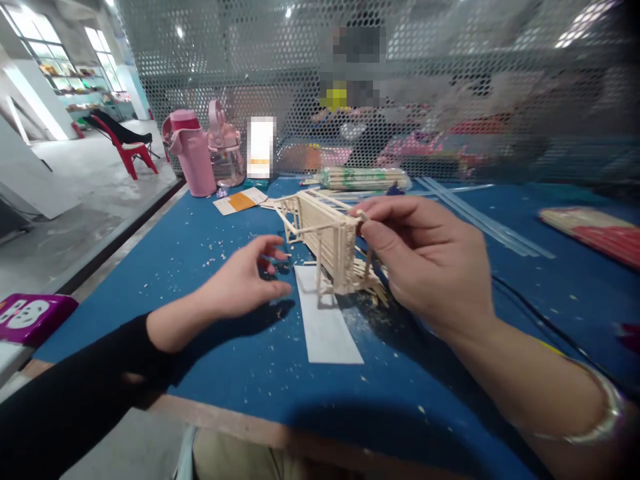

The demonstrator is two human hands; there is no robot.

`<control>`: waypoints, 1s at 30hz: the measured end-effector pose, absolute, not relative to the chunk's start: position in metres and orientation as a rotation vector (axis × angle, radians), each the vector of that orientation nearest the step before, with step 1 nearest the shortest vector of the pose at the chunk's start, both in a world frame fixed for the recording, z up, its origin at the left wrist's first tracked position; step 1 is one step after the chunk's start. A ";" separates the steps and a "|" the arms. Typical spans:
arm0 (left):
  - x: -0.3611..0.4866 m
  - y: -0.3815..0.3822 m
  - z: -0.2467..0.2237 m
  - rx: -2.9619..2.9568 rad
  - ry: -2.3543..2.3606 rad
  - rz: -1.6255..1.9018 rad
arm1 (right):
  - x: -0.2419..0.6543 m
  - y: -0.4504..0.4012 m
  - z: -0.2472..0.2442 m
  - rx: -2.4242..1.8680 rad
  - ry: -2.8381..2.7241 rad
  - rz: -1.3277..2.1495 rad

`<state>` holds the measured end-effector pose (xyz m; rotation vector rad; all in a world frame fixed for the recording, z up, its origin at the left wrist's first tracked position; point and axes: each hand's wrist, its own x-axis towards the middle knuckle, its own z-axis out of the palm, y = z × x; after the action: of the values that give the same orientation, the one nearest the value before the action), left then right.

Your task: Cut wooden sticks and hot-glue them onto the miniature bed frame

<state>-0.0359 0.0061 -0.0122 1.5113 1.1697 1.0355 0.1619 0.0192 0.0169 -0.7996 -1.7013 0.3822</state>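
A small model built of thin wooden sticks (327, 233) stands on the blue table, partly over a white paper strip (330, 333). My right hand (430, 260) is at the model's near upper corner, thumb and forefinger pinching a short wooden stick (362, 215). Whether that stick touches the frame I cannot tell. My left hand (250, 277) hovers left of the model, fingers apart and curved, holding nothing. Loose stick pieces (375, 287) lie in a heap behind and right of the model, partly hidden by it.
A pink thermos (193, 157), a clear bottle (227, 157) and an orange-and-white card (241, 200) are at the back left. Bagged sticks (365, 178) lie by the mesh screen (210, 53). Translucent glue sticks (485, 220) and a black cable (535, 320) are to the right.
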 end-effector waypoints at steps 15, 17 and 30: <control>-0.018 0.004 -0.011 1.605 1.046 1.233 | 0.179 -0.037 0.001 -0.977 -2.039 -0.260; -0.017 0.001 -0.012 1.510 1.044 1.286 | 0.175 -0.038 -0.005 -0.989 -2.142 -0.208; -0.015 -0.009 -0.022 1.335 0.984 1.391 | 0.166 -0.027 -0.006 -1.149 -2.106 -0.006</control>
<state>-0.0154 -0.0085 -0.0218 1.3354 0.9843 1.3914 0.1655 -0.0274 -0.0057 -1.1493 -2.1063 -0.0056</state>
